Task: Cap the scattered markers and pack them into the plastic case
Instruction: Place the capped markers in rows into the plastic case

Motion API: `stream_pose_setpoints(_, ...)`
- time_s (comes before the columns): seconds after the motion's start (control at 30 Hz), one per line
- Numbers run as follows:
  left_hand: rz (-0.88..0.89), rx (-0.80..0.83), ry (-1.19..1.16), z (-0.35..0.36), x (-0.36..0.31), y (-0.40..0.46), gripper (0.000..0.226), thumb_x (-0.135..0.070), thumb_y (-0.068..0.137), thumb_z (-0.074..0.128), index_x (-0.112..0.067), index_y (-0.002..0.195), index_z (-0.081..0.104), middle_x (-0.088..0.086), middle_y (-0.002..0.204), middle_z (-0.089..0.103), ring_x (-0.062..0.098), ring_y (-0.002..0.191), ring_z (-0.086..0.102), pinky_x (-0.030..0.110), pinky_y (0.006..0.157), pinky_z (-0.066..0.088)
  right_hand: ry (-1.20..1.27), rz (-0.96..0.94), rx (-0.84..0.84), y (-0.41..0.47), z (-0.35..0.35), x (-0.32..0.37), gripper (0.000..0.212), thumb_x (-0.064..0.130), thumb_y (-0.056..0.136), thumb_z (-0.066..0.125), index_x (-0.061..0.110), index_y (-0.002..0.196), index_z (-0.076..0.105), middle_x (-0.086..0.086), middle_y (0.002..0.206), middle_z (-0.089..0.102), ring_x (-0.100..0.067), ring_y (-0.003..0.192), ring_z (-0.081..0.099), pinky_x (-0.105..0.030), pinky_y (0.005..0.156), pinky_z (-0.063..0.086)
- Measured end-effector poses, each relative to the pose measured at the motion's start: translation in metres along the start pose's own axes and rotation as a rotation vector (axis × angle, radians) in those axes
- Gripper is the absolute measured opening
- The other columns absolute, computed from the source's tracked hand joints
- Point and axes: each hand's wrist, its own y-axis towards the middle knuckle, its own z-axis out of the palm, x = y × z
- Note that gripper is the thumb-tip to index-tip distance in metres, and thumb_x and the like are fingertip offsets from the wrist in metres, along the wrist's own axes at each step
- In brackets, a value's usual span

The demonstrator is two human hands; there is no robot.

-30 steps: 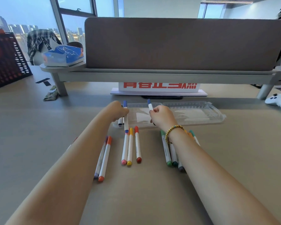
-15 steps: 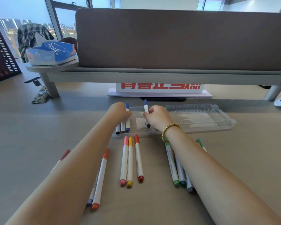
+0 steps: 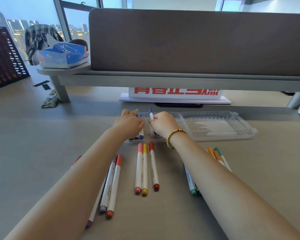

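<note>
Hands over the case (image 3: 215, 125), much of it hidden from me.
My left hand (image 3: 128, 123) covers packed markers (image 3: 141, 134), grip unclear; my right hand (image 3: 161, 124) pinches a blue marker (image 3: 151, 114) above the tray.

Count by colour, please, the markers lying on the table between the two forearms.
pink marker: 1
yellow marker: 1
red marker: 1
orange marker: 1
lilac marker: 1
dark purple marker, partly under the left forearm: 1
Total: 6
</note>
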Motion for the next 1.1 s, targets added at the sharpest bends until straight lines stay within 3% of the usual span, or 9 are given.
stream_pose_setpoints(0.17,0.216,0.026,0.145,0.002,0.009,-0.01,0.05,-0.014,0.101,0.039,-0.011,0.148,0.023,0.011,0.157,0.015,0.027,0.145,0.009,0.041,0.118,0.007,-0.057,-0.025,0.028,-0.003,0.004,0.007,0.032,0.025,0.097,0.046,0.004,0.115,0.062,-0.014,0.101,0.064,-0.021,0.083,0.058,-0.026,0.07,0.046)
stream_pose_setpoints(0.37,0.239,0.103,0.055,0.007,0.01,-0.015,0.05,-0.022,0.102,0.031,-0.01,0.149,0.018,0.011,0.158,0.008,0.029,0.146,0.006,0.047,0.118,0.014,-0.093,-0.01,0.019,-0.005,0.009,0.004,0.031,0.023,0.097,0.045,0.005,0.116,0.062,-0.014,0.104,0.065,-0.025,0.094,0.062,-0.026,0.075,0.046)
stream_pose_setpoints(0.5,0.333,0.086,0.222,0.004,0.01,-0.019,0.05,-0.013,0.1,0.038,-0.005,0.146,0.019,0.019,0.156,0.005,0.036,0.145,0.002,0.045,0.118,0.013,-0.075,-0.025,-0.004,-0.008,0.009,0.003,0.033,0.027,0.098,0.044,0.007,0.118,0.062,-0.013,0.106,0.065,-0.025,0.095,0.062,-0.027,0.077,0.047)
stream_pose_setpoints(0.63,0.398,0.081,0.332,0.008,0.009,-0.014,0.046,-0.022,0.102,0.032,-0.011,0.145,0.02,0.014,0.157,0.006,0.033,0.144,0.004,0.045,0.118,0.011,-0.039,-0.044,-0.028,-0.011,0.005,0.006,0.036,0.027,0.099,0.041,0.009,0.126,0.058,-0.012,0.108,0.066,-0.024,0.097,0.062,-0.029,0.083,0.049)
stream_pose_setpoints(0.7,0.355,0.099,0.233,0.013,0.01,-0.014,0.05,-0.032,0.102,0.03,-0.017,0.148,0.018,0.008,0.158,0.007,0.029,0.145,0.005,0.05,0.117,0.015,-0.036,-0.041,-0.028,-0.012,0.005,0.006,0.036,0.026,0.099,0.041,0.009,0.127,0.058,-0.011,0.11,0.065,-0.024,0.099,0.061,-0.029,0.084,0.049)
stream_pose_setpoints(0.8,0.414,0.057,0.285,0.01,0.009,-0.014,0.049,-0.022,0.101,0.038,-0.011,0.146,0.023,0.013,0.156,0.01,0.033,0.145,0.005,0.044,0.119,0.013,-0.054,-0.036,-0.019,-0.015,0.006,0.006,0.037,0.028,0.1,0.039,0.01,0.126,0.058,-0.011,0.111,0.064,-0.023,0.099,0.061,-0.027,0.083,0.048)
stream_pose_setpoints(0.9,0.309,0.081,0.229,0.007,0.011,-0.017,0.048,-0.013,0.101,0.033,-0.007,0.148,0.021,0.015,0.157,0.003,0.034,0.145,-0.003,0.041,0.117,0.0,-0.096,-0.06,-0.024,-0.016,0.011,0.005,0.039,0.031,0.101,0.036,0.01,0.121,0.061,-0.01,0.106,0.066,-0.021,0.095,0.062,-0.028,0.083,0.05)
stream_pose_setpoints(1.1,0.333,0.052,0.211,0.01,0.013,-0.018,0.051,-0.013,0.1,0.037,-0.009,0.149,0.02,0.013,0.157,0.006,0.032,0.145,-0.002,0.042,0.119,0.001,-0.324,-0.116,0.086,-0.017,0.011,0.012,0.032,0.022,0.1,0.039,0.007,0.122,0.056,-0.012,0.113,0.062,-0.026,0.101,0.061,-0.033,0.09,0.05)
